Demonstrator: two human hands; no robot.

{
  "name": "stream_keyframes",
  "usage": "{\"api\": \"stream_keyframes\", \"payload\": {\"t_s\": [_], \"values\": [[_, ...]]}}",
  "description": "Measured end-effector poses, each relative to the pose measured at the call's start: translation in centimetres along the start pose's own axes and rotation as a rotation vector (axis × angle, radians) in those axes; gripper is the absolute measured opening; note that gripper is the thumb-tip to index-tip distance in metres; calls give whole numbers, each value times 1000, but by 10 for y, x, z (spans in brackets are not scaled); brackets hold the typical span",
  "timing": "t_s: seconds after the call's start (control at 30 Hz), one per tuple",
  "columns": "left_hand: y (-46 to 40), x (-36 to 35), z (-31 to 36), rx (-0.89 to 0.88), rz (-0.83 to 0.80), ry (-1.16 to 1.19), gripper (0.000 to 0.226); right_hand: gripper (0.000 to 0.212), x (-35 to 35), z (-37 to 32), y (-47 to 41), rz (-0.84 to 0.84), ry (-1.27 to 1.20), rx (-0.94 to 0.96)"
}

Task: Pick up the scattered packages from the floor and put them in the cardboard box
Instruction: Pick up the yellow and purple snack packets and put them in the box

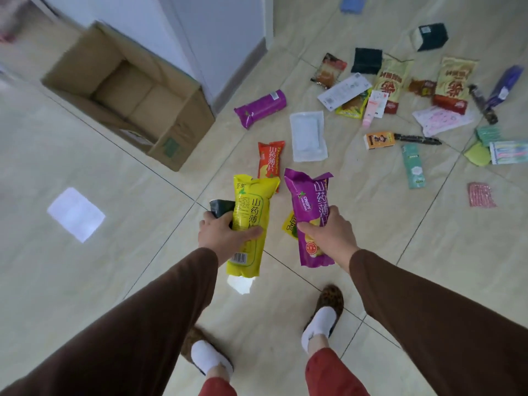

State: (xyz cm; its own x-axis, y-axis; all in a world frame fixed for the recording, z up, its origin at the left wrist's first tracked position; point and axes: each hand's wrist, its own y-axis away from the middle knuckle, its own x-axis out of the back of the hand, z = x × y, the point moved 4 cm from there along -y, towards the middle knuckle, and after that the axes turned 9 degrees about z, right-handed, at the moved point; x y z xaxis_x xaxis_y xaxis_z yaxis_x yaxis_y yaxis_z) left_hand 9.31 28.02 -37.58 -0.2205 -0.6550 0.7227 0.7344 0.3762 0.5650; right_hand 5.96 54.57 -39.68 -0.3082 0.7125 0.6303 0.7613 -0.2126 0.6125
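Note:
My left hand (pixel 223 235) grips a long yellow snack package (pixel 251 218) together with a small dark pouch (pixel 221 208). My right hand (pixel 328 232) holds a purple snack package (pixel 308 207), with a small yellow packet (pixel 290 226) showing behind it. The open cardboard box (pixel 183 121) sits on the floor at the upper left, its inside bare. A red package (pixel 270 158), a white pouch (pixel 308 136) and another purple package (pixel 261 107) lie on the tiles just beyond my hands. Several more packages are scattered to the upper right.
A white wall corner (pixel 228 44) stands right behind the box. My two feet in white socks and slippers (pixel 323 315) are at the bottom. A bright light patch (pixel 75 214) lies on the tiles at left. Small boxes, tubes and a pen lie among the litter at right.

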Motion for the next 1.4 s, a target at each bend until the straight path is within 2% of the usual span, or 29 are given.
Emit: {"api": "stream_keyframes", "payload": {"t_s": [0.27, 0.43, 0.6, 0.8, 1.03, 1.1, 1.2, 1.3, 1.4], "values": [[-5, 133, -136, 61, 24, 122, 62, 66, -122, -121, 92, -3, -103, 3], [-38, 205, -185, 88, 26, 123, 62, 66, -171, -189, 113, -21, -121, 20], [-89, 256, -201, 101, 18, 124, 52, 75, -206, -251, 101, -24, -101, 15], [-163, 308, -212, 123, 11, 174, 68, 71, -248, -334, 65, -32, -89, 4], [-242, 358, -232, 122, 12, 163, 58, 76, -296, -414, 37, -37, -73, -23], [-267, 373, -239, 113, 8, 155, 61, 78, -308, -434, 31, -19, -91, -39], [-305, 408, -251, 93, -24, 145, 59, 71, -328, -474, 28, 32, -136, -83], [-320, 423, -248, 58, -42, 135, 55, 59, -335, -486, 28, 59, -167, -110], [-345, 453, -248, 22, -68, 101, 55, 55, -354, -513, 29, 85, -202, -167]]}}
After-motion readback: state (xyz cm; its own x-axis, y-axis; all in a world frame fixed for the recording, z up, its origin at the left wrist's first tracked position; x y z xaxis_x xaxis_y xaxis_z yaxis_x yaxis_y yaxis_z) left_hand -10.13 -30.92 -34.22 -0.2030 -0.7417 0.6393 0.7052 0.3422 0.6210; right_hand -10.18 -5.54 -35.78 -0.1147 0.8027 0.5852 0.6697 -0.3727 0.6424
